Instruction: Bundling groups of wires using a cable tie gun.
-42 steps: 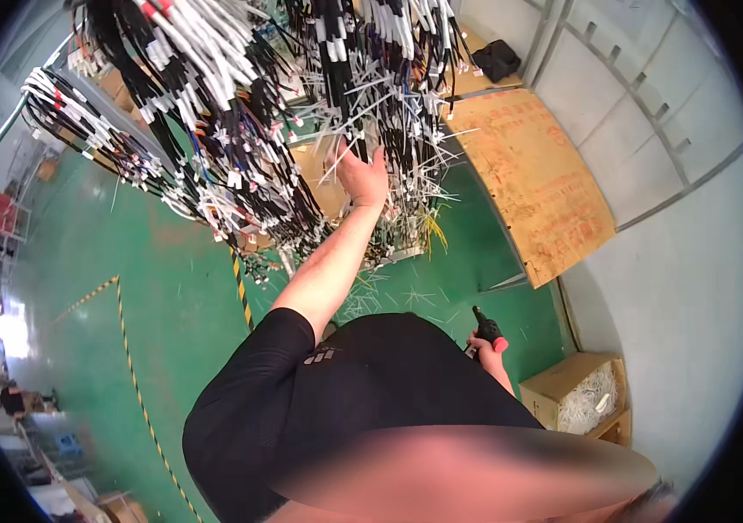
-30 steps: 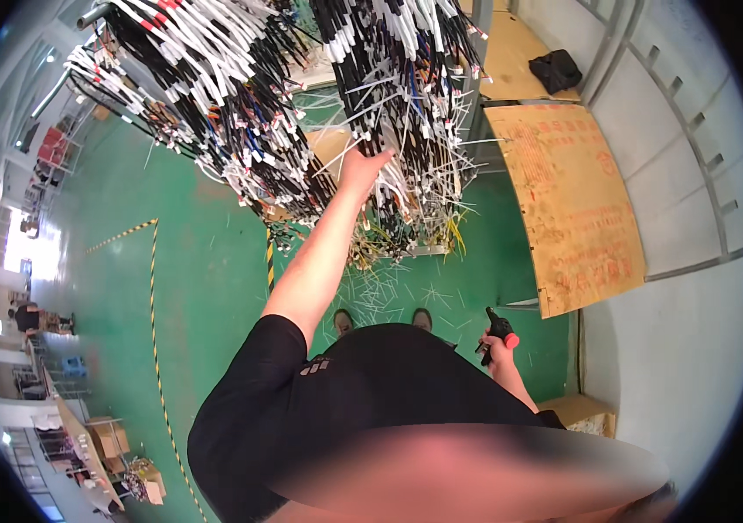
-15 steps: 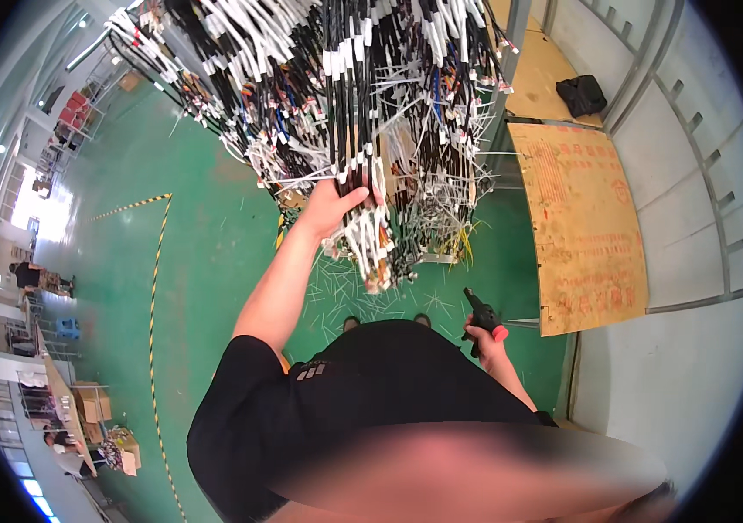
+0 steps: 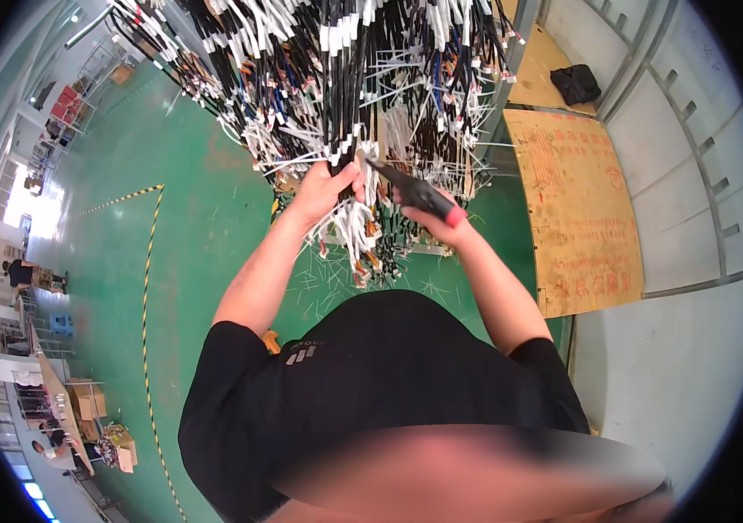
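Dense rows of black cables with white sleeves and small connectors (image 4: 276, 96) hang in front of me. My left hand (image 4: 321, 193) is closed around one bundle of these cables (image 4: 363, 228), whose loose white and coloured ends dangle below the fist. In my right hand (image 4: 438, 227) is a black cable tie gun (image 4: 417, 192) with a red knob at its rear. The gun's nose points up and left, close to the bundle just beside my left fingers. Whether the nose touches a tie there I cannot tell. Several white cable tie tails stick out from the neighbouring bundles.
Thin white offcuts (image 4: 323, 277) litter the green floor. To the right stands a wooden board (image 4: 576, 218) with red print, and a black bag (image 4: 575, 84) lies beyond it. Yellow-black tape (image 4: 146, 296) marks the floor at left. Farther off are a person (image 4: 24, 273) and cardboard boxes (image 4: 88, 401).
My right hand has come up from low on the right, bringing the cable tie gun to the held bundle. The left hand keeps its hold, shifted slightly left.
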The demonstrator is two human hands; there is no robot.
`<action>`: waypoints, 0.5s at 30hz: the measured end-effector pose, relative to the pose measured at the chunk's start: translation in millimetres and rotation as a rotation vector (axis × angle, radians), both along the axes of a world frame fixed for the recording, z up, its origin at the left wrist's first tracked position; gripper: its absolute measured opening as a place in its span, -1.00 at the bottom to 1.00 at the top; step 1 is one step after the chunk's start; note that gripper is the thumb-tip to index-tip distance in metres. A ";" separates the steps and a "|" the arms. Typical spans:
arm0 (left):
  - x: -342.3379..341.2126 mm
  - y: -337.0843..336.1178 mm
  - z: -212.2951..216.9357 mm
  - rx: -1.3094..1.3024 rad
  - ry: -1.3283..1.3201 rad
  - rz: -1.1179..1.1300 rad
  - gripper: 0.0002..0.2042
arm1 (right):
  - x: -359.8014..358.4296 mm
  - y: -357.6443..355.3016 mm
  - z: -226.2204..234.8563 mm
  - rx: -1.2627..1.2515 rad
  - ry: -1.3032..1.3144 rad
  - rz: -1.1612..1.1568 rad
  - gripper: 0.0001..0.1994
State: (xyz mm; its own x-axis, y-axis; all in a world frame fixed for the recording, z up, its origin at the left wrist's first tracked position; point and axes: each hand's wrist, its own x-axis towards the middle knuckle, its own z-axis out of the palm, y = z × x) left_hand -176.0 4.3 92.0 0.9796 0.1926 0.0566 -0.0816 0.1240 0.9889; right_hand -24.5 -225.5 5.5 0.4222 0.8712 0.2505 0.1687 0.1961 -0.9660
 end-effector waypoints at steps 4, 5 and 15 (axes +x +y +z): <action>-33.5 -3.1 25.4 -0.044 0.033 0.019 -0.81 | 24.2 56.6 -48.6 -0.235 -0.028 0.078 -0.65; -45.9 -5.9 36.9 -0.048 0.023 0.054 -0.79 | 29.1 61.8 -62.7 -0.288 -0.139 -0.005 -0.66; -122.9 14.0 102.4 -0.116 0.182 0.129 -0.68 | 25.5 75.0 -73.7 -0.349 0.367 -0.236 -0.73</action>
